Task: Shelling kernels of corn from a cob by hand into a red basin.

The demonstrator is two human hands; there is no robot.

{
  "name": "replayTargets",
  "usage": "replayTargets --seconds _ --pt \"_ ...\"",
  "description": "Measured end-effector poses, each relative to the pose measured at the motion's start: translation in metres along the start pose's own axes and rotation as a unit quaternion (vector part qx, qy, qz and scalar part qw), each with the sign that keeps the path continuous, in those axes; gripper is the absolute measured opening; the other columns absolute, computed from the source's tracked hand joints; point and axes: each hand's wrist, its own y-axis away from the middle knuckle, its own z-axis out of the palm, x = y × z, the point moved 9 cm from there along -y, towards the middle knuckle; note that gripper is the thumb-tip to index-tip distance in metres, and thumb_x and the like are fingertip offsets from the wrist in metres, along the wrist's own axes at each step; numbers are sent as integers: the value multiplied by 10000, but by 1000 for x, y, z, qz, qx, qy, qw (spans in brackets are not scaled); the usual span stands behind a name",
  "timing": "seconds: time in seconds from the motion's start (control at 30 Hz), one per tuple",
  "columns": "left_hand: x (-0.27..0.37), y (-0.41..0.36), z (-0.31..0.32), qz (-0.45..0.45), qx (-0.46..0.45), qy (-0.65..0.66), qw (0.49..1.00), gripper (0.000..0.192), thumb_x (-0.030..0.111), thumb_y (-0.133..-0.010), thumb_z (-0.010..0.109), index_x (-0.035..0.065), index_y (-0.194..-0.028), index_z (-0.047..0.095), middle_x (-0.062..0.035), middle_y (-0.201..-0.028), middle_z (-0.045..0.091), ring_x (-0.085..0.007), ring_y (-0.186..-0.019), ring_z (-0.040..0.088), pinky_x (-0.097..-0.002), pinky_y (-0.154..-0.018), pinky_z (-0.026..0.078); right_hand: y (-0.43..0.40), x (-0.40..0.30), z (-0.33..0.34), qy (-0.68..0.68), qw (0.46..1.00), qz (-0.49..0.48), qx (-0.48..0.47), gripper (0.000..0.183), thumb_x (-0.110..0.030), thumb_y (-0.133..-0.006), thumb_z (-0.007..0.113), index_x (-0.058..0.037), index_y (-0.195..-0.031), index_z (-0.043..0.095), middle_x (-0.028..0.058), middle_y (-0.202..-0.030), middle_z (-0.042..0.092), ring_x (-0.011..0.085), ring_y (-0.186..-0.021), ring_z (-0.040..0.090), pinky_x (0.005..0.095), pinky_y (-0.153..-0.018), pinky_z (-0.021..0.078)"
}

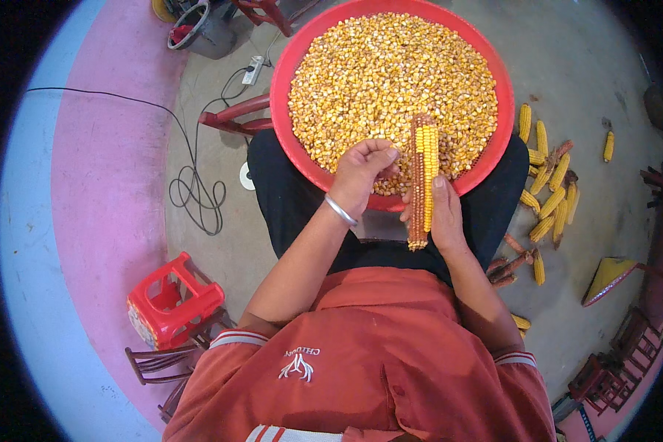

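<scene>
A wide red plastic basket (280, 94) full of loose corn kernels (387, 83) rests at my knees. My right hand (447, 212) grips a partly shelled corn cob (426, 166) near its lower part, thumb on the right side. The cob stands lengthwise over the basket's near rim; rows of yellow kernels remain on its right side, and bare reddish-brown cob shows on its left. My left hand (367, 166), with a silver bangle at the wrist, is just left of the cob, fingers curled and thumb near the index fingertip. Whether something small is between those fingers cannot be told.
Several corn ears (552, 201) and bare cobs (508, 269) lie on the floor at right. A power strip (252, 70) with a looped black cable (196, 182) and a dark bucket (212, 38) are at upper left. A red plastic stool (185, 298) stands lower left.
</scene>
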Motion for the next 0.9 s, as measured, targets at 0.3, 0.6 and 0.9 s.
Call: replayTargets --seconds 0.3,0.6,0.9 --pt "24 -9 -2 47 27 -19 998 198 259 -926 651 64 -916 614 2 -773 621 -84 -656 566 -228 -623 471 0 1 -1 -3 1000 -15 -5 470 -448 -1026 326 -4 -1088 468 113 -831 622 162 -587 623 276 -533 518" --pt "10 -12 31 94 -35 -141 985 168 141 -858 732 17 -893 625 4 -757 619 -46 -637 542 -199 -565 454 0 1 1 14 1000 -7 1 406 -384 -1034 339 -10 -1117 475 99 -780 616 152 -566 615 259 -497 502" --pt "8 -8 31 120 -54 -204 970 126 121 -907 666 11 -963 639 3 -829 640 -57 -737 580 -209 -671 490 1 1 0 19 1000 3 6 499 -465 -1027 289 -12 -1090 491 107 -812 623 165 -585 629 271 -509 517"
